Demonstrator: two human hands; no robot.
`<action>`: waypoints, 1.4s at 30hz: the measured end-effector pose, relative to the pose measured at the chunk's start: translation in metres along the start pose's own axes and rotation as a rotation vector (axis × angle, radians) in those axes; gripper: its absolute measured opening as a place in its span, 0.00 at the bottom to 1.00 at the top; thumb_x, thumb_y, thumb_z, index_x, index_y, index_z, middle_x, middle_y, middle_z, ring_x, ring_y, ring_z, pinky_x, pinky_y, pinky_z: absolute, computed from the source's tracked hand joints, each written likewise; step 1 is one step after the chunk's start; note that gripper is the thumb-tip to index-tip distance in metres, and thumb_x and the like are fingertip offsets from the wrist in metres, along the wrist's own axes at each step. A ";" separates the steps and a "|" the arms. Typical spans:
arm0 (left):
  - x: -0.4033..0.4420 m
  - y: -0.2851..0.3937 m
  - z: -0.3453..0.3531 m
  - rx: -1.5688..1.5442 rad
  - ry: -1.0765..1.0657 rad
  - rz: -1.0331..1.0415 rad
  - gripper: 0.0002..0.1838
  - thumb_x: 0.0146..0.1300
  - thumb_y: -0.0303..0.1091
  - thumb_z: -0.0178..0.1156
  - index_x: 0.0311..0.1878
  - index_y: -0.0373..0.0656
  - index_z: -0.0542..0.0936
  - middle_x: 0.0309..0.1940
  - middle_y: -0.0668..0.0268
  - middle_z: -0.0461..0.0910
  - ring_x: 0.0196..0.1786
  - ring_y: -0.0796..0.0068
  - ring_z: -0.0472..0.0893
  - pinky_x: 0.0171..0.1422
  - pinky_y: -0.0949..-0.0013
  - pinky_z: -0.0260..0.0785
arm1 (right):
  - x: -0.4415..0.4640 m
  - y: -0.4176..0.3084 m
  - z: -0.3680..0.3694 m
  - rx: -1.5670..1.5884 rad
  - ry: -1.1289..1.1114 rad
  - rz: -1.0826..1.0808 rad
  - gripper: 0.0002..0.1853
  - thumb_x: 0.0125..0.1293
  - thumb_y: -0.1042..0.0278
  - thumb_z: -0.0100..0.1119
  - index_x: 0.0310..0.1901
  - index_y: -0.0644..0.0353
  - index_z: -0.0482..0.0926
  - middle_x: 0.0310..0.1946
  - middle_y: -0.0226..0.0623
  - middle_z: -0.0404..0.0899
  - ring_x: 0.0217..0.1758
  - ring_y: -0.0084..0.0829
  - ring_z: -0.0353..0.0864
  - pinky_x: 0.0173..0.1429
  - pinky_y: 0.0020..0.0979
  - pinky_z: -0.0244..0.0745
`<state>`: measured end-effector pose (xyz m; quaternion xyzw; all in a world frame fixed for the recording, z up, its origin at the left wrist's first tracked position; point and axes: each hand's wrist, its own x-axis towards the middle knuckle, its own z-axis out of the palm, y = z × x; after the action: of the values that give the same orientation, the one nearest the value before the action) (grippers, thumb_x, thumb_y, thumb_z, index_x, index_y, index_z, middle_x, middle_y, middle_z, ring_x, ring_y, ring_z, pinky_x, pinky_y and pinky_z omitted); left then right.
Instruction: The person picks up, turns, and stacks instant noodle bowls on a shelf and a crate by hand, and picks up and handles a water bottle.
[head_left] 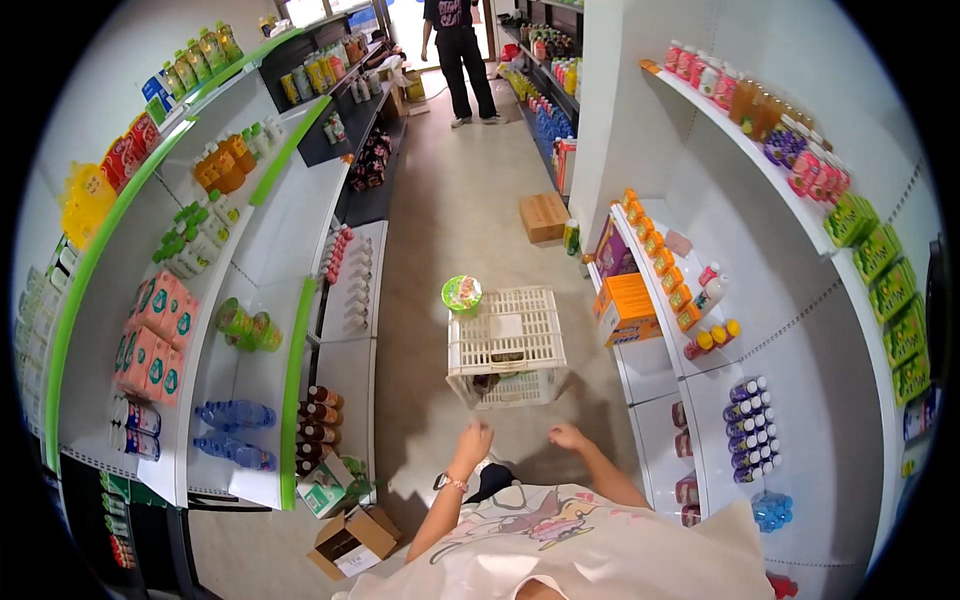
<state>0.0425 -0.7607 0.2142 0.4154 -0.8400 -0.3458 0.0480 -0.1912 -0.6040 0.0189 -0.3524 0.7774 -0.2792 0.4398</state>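
Observation:
My left hand [472, 443], with a beaded bracelet and a watch on its wrist, hangs in front of me with its fingers curled closed. Level with it, my right hand [567, 436] is also curled closed, and nothing shows in either. Just beyond both hands, touching neither, stands a white slatted plastic crate [510, 331] on the floor. A round green-rimmed tub with a printed lid [462, 293] sits at its far left corner. Through the crate's near side some dark and green items show, too small to name.
Shelves [365, 300] with bottles and packs line the left. On the right, shelves hold drinks, orange cartons [627, 310] and purple-labelled bottles [750, 430]. Open cardboard boxes [355, 540] lie near my left. A closed cardboard box [543, 217] and a person [462, 65] stand farther down the aisle.

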 end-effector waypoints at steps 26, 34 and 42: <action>0.167 -0.192 0.026 -0.681 -0.161 -0.546 0.16 0.61 0.40 0.53 0.45 0.36 0.76 0.33 0.60 0.81 0.32 0.74 0.78 0.39 0.74 0.71 | 0.193 -0.035 -0.052 -0.205 -0.071 0.268 0.18 0.57 0.55 0.48 0.31 0.63 0.79 0.27 0.46 0.80 0.31 0.36 0.80 0.37 0.37 0.73; 0.364 -0.123 -0.032 -0.929 -0.122 -0.784 0.22 0.63 0.44 0.51 0.57 0.44 0.69 0.49 0.67 0.74 0.46 0.74 0.73 0.49 0.66 0.67 | 0.405 -0.236 -0.121 0.075 0.151 0.063 0.17 0.60 0.58 0.49 0.44 0.61 0.75 0.41 0.52 0.77 0.45 0.48 0.75 0.50 0.37 0.69; 0.434 -0.090 -0.030 -1.542 0.008 -0.888 0.21 0.61 0.43 0.54 0.55 0.48 0.67 0.52 0.70 0.67 0.47 0.72 0.70 0.47 0.69 0.65 | 0.493 -0.267 -0.098 0.336 -0.226 -0.097 0.20 0.57 0.71 0.52 0.52 0.65 0.72 0.44 0.36 0.78 0.47 0.28 0.74 0.53 0.29 0.68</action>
<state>-0.1690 -1.1319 0.0909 0.5561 -0.1349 -0.8003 0.1789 -0.3769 -1.1417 0.0228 -0.3399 0.6478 -0.3847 0.5629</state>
